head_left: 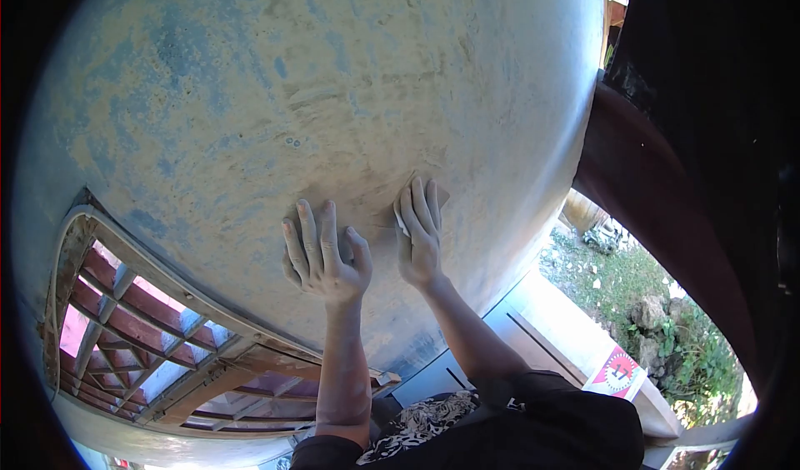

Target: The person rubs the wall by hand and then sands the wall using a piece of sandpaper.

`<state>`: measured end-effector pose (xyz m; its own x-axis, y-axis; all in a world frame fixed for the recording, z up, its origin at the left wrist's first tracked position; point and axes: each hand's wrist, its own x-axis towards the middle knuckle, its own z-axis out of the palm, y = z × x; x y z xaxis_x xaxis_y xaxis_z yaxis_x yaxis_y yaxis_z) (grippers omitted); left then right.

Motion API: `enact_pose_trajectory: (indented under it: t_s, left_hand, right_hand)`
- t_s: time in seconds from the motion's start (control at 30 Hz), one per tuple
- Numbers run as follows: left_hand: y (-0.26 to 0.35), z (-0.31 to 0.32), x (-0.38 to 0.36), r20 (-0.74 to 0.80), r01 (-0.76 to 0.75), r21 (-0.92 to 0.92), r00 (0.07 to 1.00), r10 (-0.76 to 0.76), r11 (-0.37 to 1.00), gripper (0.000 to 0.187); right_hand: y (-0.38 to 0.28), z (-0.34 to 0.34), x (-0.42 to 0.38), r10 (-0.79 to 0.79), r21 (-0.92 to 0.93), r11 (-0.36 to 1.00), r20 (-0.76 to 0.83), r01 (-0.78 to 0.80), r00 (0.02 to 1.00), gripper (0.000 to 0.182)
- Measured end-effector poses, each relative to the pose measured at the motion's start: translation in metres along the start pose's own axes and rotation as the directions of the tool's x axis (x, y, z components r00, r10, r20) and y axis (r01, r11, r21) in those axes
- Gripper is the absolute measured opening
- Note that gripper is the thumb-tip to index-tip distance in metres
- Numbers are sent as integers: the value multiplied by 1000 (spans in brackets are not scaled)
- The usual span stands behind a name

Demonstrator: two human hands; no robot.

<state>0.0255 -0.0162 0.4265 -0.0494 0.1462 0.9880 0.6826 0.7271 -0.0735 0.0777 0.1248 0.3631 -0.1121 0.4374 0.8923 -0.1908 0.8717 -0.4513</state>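
Observation:
A large curved panel (250, 87), patched in beige filler and worn blue paint, fills most of the view. Dusty and spread, my left hand (327, 257) lies flat against its lower middle, holding nothing. Just to the right, my right hand (421, 232) presses a folded sheet of brown sandpaper (442, 196) onto the same surface. The sheet's edges show on both sides of the fingers, and the rest is hidden under them. Around the hands the filler looks smeared and dusty.
At lower left, a framed opening (71, 212) in the panel shows crossing bars (125, 312) behind it. A dark red beam (658, 178) slants down the right side. Below it are grass, stones (650, 312) and a ledge with a red-and-white sticker (618, 372).

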Motion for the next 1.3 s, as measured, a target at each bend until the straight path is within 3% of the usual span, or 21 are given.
enact_pose_trajectory:
  t_s: [0.1, 0.17, 0.27, 0.3, 0.37, 0.4, 0.5, 0.63, 0.83, 0.9, 0.93, 1.03, 1.1, 1.13, 1.23, 1.3]
  left_hand:
    - [0, 1, -3, -5, -18, 25, 1000, 18, 1000, 47]
    - [1, 2, -3, -12, -23, 12, 1000, 23, 1000, 46]
    - [0, 4, -5, -28, -27, 9, 999, 27, 1000, 45]
    - [0, 5, -5, -44, -30, 11, 999, 31, 999, 44]
    - [1, 2, -4, -35, -32, -3, 999, 32, 999, 43]
    - [1, 0, -4, -25, -35, -8, 999, 35, 999, 43]
    - [-8, 1, -9, -32, -83, -45, 996, 81, 996, 43]
    - [-13, 0, -11, -31, -113, -71, 993, 111, 991, 42]
    - [-8, 1, -8, -55, -107, -52, 993, 104, 993, 43]
    - [-9, 1, -7, -56, -127, -38, 991, 124, 991, 42]
    - [-9, 1, -8, -62, -133, -22, 989, 131, 991, 42]
    - [-7, 5, -8, -58, -131, 28, 989, 133, 991, 41]
    - [-4, 7, -9, -82, -121, 7, 989, 121, 993, 39]
    - [-3, 8, -10, -76, -123, 10, 990, 123, 992, 39]
    - [-2, 10, -9, -99, -93, 27, 991, 95, 995, 38]
    - [-1, 9, -9, -92, -88, 27, 992, 91, 996, 37]
  right_hand:
    - [15, -6, 5, -41, -3, 999, 70, 42, 997, 47]
    - [11, -10, 37, 124, 29, 992, -80, -122, 989, 45]
    - [-3, -11, 55, 154, 64, 987, -138, -146, 978, 46]
    - [-7, -7, 49, 149, 57, 988, -143, -142, 978, 46]
    - [-22, -3, 19, 1, 109, 994, -26, 2, 1000, 49]
    - [-26, -6, 3, 9, 100, 995, 72, -16, 997, 49]
    - [9, -14, 0, -43, -43, 998, 32, 45, 999, 46]
    - [14, -27, 53, 174, -18, 984, -130, -178, 976, 41]
    - [-17, -4, -3, 59, 70, 996, -104, -52, 993, 41]
    - [-14, -8, -20, 20, 26, 999, 39, -21, 999, 42]
    - [-1, -11, -14, -51, 34, 998, 24, 50, 998, 38]
    - [30, -13, 28, -51, 14, 999, -53, 51, 997, 40]
    - [26, -22, 62, 180, 117, 980, -173, -161, 968, 39]
    - [22, -23, 64, 185, 119, 979, -170, -166, 968, 39]
    - [10, -8, 61, 122, 154, 984, -190, -93, 974, 39]
    - [1, -3, 26, -22, 136, 990, -91, 34, 996, 39]
